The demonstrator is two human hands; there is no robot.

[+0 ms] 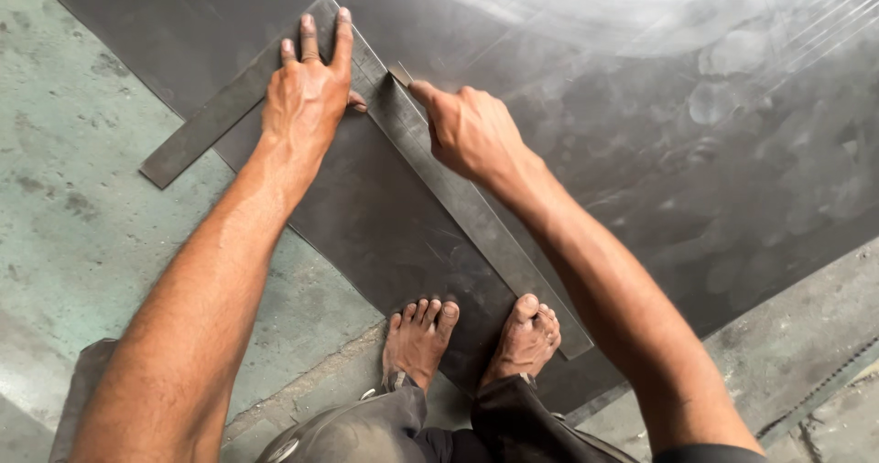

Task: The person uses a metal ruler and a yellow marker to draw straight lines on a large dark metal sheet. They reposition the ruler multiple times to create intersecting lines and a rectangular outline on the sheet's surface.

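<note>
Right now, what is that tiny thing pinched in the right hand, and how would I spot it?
Find the big dark metal sheet on the floor, then the L-shaped steel square lying on it. At the square's corner, the right hand pinches a small scriber, the only short, pale tool there.

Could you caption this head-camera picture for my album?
Left hand presses a steel square on sheet metal; right hand holds a small marking tool.

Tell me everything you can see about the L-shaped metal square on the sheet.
The L-shaped metal square is flat, dark grey steel, dull and worn. Its two arms meet near the top; the short arm runs over the dark metal sheet edge onto the floor. The left hand presses its corner, the right foot its long arm. The right hand holds a small tool against it.
</note>
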